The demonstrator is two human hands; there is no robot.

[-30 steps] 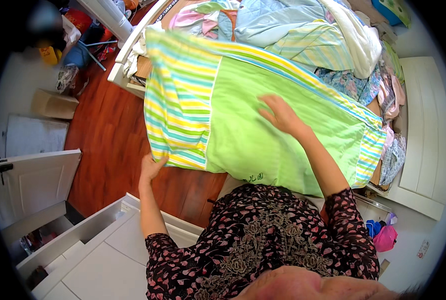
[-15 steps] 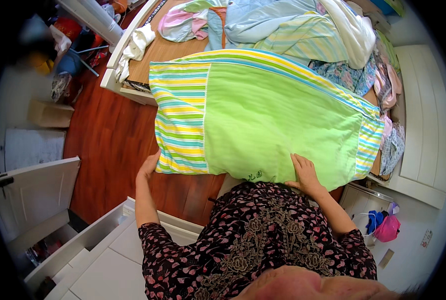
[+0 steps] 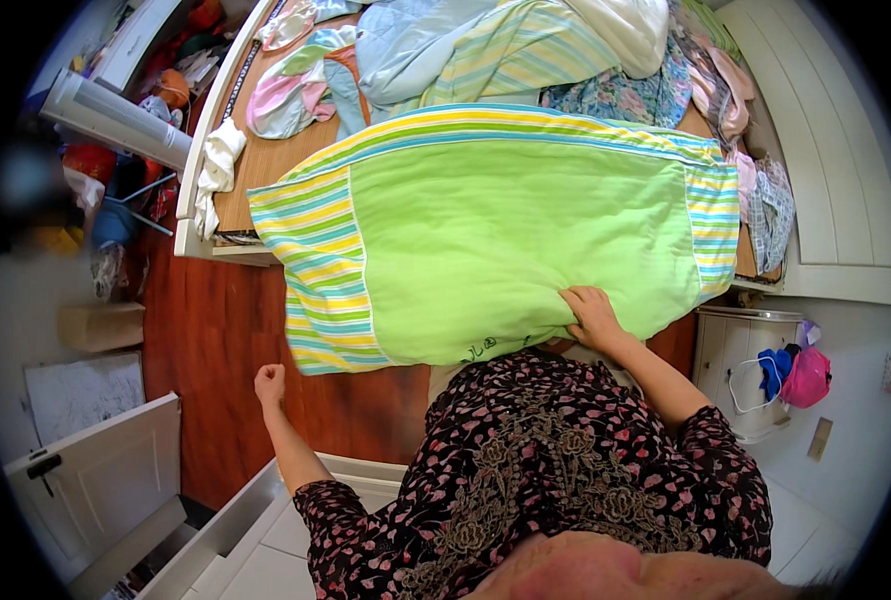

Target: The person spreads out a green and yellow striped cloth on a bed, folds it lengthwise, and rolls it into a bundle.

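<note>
A bright green quilt (image 3: 526, 230) with yellow, blue and green striped borders is spread over the near edge of the bed, its close side hanging toward my body. My right hand (image 3: 594, 318) rests on its near part, fingers laid over the fabric and a crease beside them. Off the quilt's left corner, my left hand (image 3: 270, 384) is closed above the floor. It is apart from the cloth, and nothing shows in it. Small dark markings (image 3: 478, 350) sit along the quilt's near edge.
A heap of blue and striped bedding (image 3: 466, 55) lies on the bed's far side, a white cloth (image 3: 221, 165) at its left edge. An open white door (image 3: 106, 480) stands low left. A small white cabinet (image 3: 741, 360) and a pink bag (image 3: 808, 378) are at right.
My left hand has let go of the quilt's left corner and drawn away, closing. The right hand has slid slightly up the fabric. The view has shifted, and the quilt's left end sits lower.
</note>
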